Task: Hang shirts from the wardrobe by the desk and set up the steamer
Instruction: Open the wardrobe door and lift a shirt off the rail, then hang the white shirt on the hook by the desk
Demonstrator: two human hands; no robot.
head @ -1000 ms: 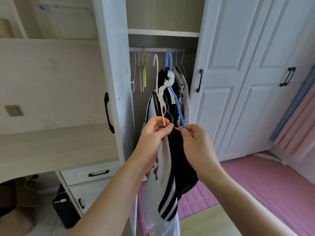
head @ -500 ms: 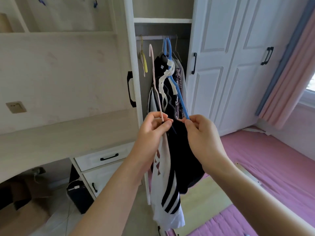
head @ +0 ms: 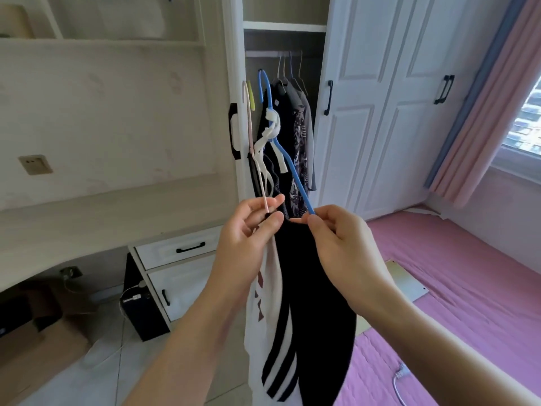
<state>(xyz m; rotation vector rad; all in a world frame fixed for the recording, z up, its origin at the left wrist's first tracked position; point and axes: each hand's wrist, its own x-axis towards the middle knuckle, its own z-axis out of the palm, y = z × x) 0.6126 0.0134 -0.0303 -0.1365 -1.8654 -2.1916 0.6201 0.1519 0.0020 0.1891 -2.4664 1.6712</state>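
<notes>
My left hand (head: 251, 227) pinches the end of a pink hanger (head: 254, 148) that carries a white shirt with black stripes (head: 268, 332). My right hand (head: 341, 244) pinches the end of a blue hanger (head: 288, 159) that carries a black shirt (head: 319, 312). Both hangers are off the wardrobe rail (head: 273, 53), their hooks pointing up in front of the open wardrobe. A white strap (head: 272, 127) is knotted around the blue hanger. More clothes (head: 300, 130) hang on the rail behind.
The desk top (head: 87, 224) runs along the left wall, with white drawers (head: 181, 253) under it and a wall socket (head: 35, 164) above. Cardboard boxes (head: 44, 332) sit on the floor. White wardrobe doors (head: 395, 112), a pink bed (head: 468, 288) and curtains (head: 483, 98) fill the right.
Both hangers with their shirts have come off the rail and moved toward me and down. The view has swung right, showing more bed and window.
</notes>
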